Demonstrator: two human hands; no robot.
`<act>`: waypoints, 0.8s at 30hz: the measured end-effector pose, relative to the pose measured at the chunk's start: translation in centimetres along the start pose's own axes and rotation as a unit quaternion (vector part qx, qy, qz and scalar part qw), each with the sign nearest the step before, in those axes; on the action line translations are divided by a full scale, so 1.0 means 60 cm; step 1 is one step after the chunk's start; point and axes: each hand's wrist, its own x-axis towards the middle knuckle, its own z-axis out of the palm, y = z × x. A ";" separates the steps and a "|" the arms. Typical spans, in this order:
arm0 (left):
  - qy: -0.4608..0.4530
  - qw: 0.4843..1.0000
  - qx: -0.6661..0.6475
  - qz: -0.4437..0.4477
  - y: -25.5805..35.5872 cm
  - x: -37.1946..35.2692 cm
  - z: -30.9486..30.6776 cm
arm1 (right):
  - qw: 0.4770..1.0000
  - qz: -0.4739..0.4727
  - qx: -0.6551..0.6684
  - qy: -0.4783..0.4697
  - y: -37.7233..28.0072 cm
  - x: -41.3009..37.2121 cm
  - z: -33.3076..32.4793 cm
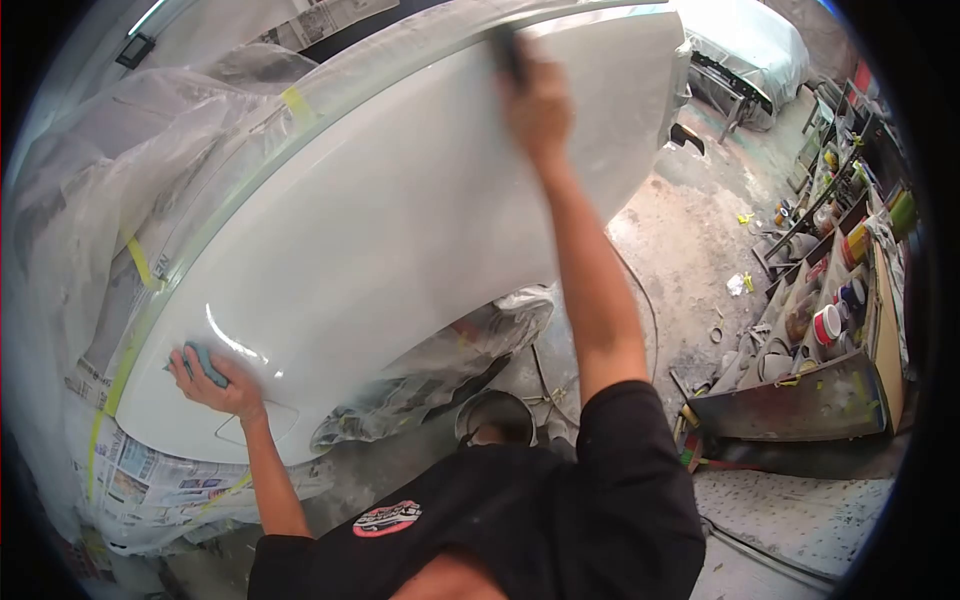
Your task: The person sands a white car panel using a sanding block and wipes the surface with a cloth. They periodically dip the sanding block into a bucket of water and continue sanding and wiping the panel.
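A glossy white car body panel stretches across the view, with a fuel-flap outline near its lower left. My left hand is closed around a blue-grey sponge against the panel's left end. At the panel's upper edge, my right hand grips a dark block, which looks like a sanding block. Motion blurs that hand and the block, and the block's underside is hidden.
Plastic sheeting, newspaper and yellow tape cover areas around the panel. Below it stands a bucket. A hose crosses the floor. Cluttered shelving with cans stands right, a sheet-covered vehicle behind.
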 end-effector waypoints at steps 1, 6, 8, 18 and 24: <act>0.003 1.000 0.000 -0.004 0.005 0.001 -0.001 | 0.995 0.080 0.031 0.050 0.051 0.016 -0.001; -0.007 1.000 0.009 -0.005 0.011 0.005 -0.004 | 0.999 -0.010 -0.036 -0.010 -0.144 -0.062 -0.006; -0.008 1.000 0.008 0.001 0.004 0.000 -0.004 | 0.992 -0.096 0.081 -0.027 -0.290 -0.144 -0.061; 0.001 1.000 0.011 -0.001 0.016 0.005 0.001 | 0.986 0.157 0.046 0.032 -0.007 -0.060 -0.035; -0.008 1.000 0.016 0.009 0.006 0.006 0.000 | 0.997 -0.078 0.000 -0.008 -0.120 -0.147 -0.038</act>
